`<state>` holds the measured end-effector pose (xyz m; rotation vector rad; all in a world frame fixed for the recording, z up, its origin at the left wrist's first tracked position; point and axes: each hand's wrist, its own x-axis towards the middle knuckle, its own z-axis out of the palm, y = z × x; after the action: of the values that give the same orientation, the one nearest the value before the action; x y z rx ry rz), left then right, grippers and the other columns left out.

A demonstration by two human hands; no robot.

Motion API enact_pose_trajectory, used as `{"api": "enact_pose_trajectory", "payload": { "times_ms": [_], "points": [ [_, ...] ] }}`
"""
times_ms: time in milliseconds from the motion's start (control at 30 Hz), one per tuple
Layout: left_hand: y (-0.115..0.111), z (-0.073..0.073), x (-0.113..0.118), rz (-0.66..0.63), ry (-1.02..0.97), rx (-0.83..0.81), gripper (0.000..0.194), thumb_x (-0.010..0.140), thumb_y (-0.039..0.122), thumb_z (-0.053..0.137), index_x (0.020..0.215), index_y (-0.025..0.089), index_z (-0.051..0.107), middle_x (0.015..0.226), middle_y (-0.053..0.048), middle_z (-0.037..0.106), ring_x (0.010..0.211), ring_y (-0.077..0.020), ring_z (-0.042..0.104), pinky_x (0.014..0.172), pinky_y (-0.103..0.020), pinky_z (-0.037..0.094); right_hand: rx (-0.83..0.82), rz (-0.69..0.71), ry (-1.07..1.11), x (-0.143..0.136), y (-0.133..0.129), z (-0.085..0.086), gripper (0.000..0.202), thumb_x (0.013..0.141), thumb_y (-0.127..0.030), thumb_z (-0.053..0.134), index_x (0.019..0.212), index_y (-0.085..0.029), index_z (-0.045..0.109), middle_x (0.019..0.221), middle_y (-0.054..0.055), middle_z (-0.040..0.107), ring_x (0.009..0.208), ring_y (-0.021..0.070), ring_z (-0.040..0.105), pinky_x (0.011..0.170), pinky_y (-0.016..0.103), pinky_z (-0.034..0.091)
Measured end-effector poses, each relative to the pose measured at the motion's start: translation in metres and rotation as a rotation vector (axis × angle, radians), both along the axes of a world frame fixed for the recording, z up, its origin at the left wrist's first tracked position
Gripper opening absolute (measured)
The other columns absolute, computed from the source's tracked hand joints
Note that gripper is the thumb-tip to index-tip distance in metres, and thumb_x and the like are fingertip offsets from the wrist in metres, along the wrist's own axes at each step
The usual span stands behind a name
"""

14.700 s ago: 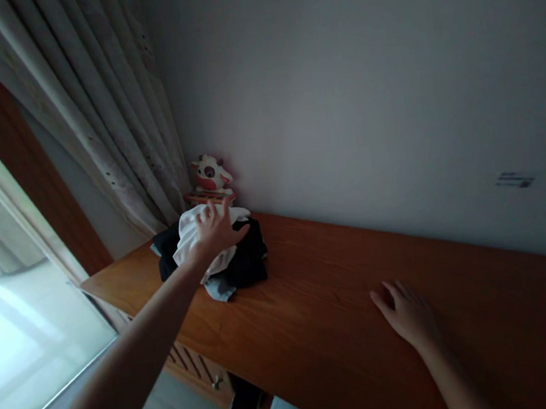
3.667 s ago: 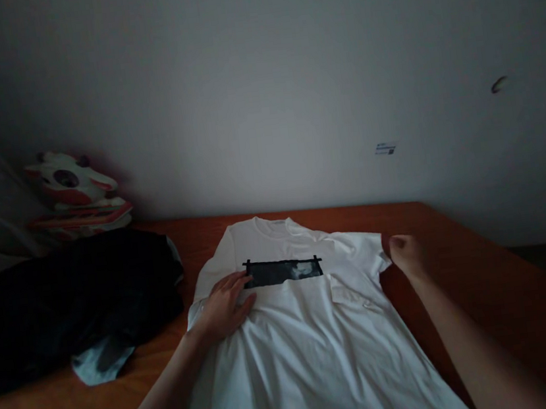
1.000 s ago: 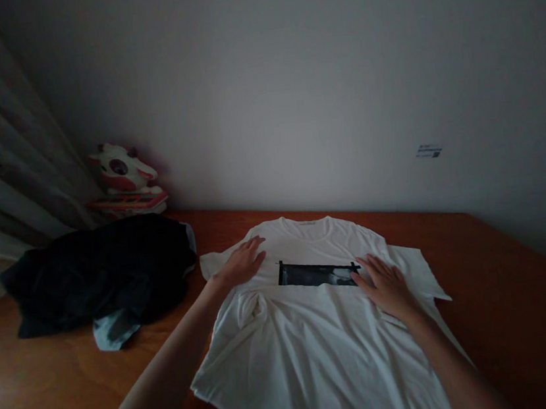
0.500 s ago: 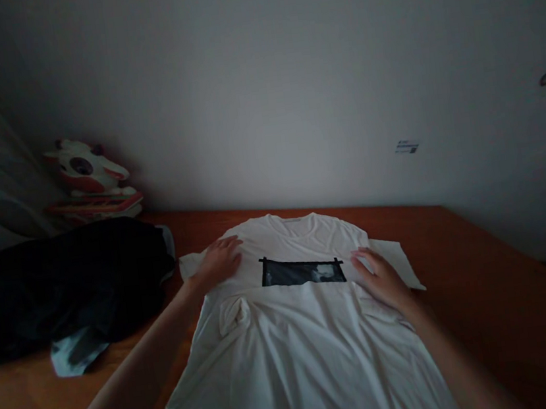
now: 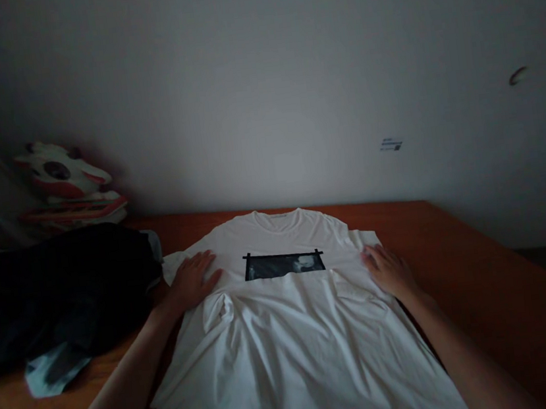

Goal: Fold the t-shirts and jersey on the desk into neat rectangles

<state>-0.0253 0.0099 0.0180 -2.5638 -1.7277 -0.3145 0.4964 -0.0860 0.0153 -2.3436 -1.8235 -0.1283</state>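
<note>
A white T-shirt (image 5: 291, 348) lies spread on the wooden table, its collar toward the wall and a dark rectangular print (image 5: 284, 265) across the chest. Its lower part is wrinkled, and a fold of cloth covers the print's bottom edge. My left hand (image 5: 194, 280) rests on the shirt's left side near the sleeve, thumb apart from the fingers. On the right side, my right hand (image 5: 388, 269) touches the shirt's edge by the other sleeve, fingers slightly bent and apart. Neither hand grips any cloth.
Dark clothing (image 5: 60, 297) is heaped at the left, with a pale piece of cloth (image 5: 56, 370) sticking out. Behind it stands a red and white cow-shaped toy (image 5: 67, 173). The wooden table (image 5: 470, 273) reaches a grey wall carrying a small label and a hook.
The view has shifted slightly to the right. My right hand has moved outward from beside the print to the shirt's right edge. The right sleeve has been drawn in closer to the body of the shirt.
</note>
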Motion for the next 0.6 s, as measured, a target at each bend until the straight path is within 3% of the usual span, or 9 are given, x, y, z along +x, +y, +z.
{"api": "enact_pose_trajectory", "payload": {
  "times_ms": [133, 200, 267, 367, 467, 533, 600],
  "points": [
    [-0.006, -0.005, -0.003, 0.083, 0.011, 0.054, 0.071, 0.095, 0.060, 0.040, 0.147, 0.013, 0.052, 0.155, -0.019, 0.050, 0.142, -0.0363, 0.049, 0.116, -0.055, 0.037, -0.154, -0.191, -0.062, 0.014, -0.016, 0.010, 0.060, 0.105, -0.051, 0.022, 0.143, -0.020, 0.056, 0.151, 0.017, 0.053, 0.140, 0.0406, 0.047, 0.110, 0.077, 0.026],
    [-0.009, -0.004, -0.003, 0.123, 0.034, 0.054, 0.076, 0.093, 0.065, 0.042, 0.149, 0.014, 0.051, 0.158, -0.020, 0.046, 0.143, -0.0408, 0.045, 0.114, -0.059, 0.036, -0.155, -0.217, -0.084, 0.017, -0.019, 0.016, 0.062, 0.105, -0.052, 0.022, 0.137, -0.017, 0.061, 0.145, 0.020, 0.058, 0.136, 0.0431, 0.049, 0.108, 0.080, 0.025],
    [-0.010, -0.002, -0.003, 0.113, 0.041, 0.089, 0.078, 0.091, 0.067, 0.044, 0.147, 0.013, 0.053, 0.160, -0.021, 0.044, 0.144, -0.0428, 0.043, 0.115, -0.059, 0.035, -0.097, -0.149, -0.094, 0.018, -0.016, 0.019, 0.060, 0.105, -0.049, 0.023, 0.139, -0.015, 0.059, 0.151, 0.022, 0.053, 0.143, 0.0403, 0.043, 0.111, 0.075, 0.027],
    [-0.010, -0.001, -0.004, 0.023, 0.030, 0.139, 0.071, 0.091, 0.066, 0.047, 0.140, 0.016, 0.061, 0.157, -0.019, 0.048, 0.143, -0.0409, 0.046, 0.117, -0.057, 0.034, -0.065, 0.071, -0.084, 0.019, -0.007, 0.014, 0.055, 0.105, -0.044, 0.028, 0.149, -0.019, 0.049, 0.161, 0.015, 0.043, 0.151, 0.0307, 0.034, 0.119, 0.063, 0.027],
    [-0.010, 0.001, -0.007, -0.011, -0.012, 0.143, 0.062, 0.092, 0.063, 0.046, 0.132, 0.020, 0.066, 0.151, -0.018, 0.055, 0.137, -0.0402, 0.053, 0.113, -0.061, 0.039, -0.108, 0.058, -0.031, 0.018, -0.004, 0.007, 0.053, 0.104, -0.043, 0.030, 0.148, -0.021, 0.049, 0.160, 0.014, 0.045, 0.148, 0.0318, 0.040, 0.117, 0.067, 0.029],
    [-0.014, 0.006, -0.007, -0.051, -0.078, 0.162, 0.057, 0.094, 0.059, 0.043, 0.124, 0.018, 0.070, 0.144, -0.019, 0.062, 0.129, -0.0379, 0.059, 0.109, -0.058, 0.044, -0.043, 0.035, -0.010, 0.017, -0.009, 0.006, 0.051, 0.103, -0.041, 0.030, 0.144, -0.019, 0.053, 0.156, 0.017, 0.049, 0.145, 0.0344, 0.044, 0.115, 0.069, 0.030],
    [-0.023, 0.014, -0.007, -0.144, -0.160, 0.161, 0.052, 0.097, 0.056, 0.040, 0.113, 0.018, 0.073, 0.131, -0.018, 0.069, 0.120, -0.0330, 0.065, 0.106, -0.051, 0.049, 0.078, 0.154, 0.053, 0.014, -0.020, 0.011, 0.048, 0.102, -0.040, 0.033, 0.134, -0.017, 0.060, 0.145, 0.018, 0.059, 0.136, 0.0327, 0.053, 0.115, 0.061, 0.036]
  ]
}}
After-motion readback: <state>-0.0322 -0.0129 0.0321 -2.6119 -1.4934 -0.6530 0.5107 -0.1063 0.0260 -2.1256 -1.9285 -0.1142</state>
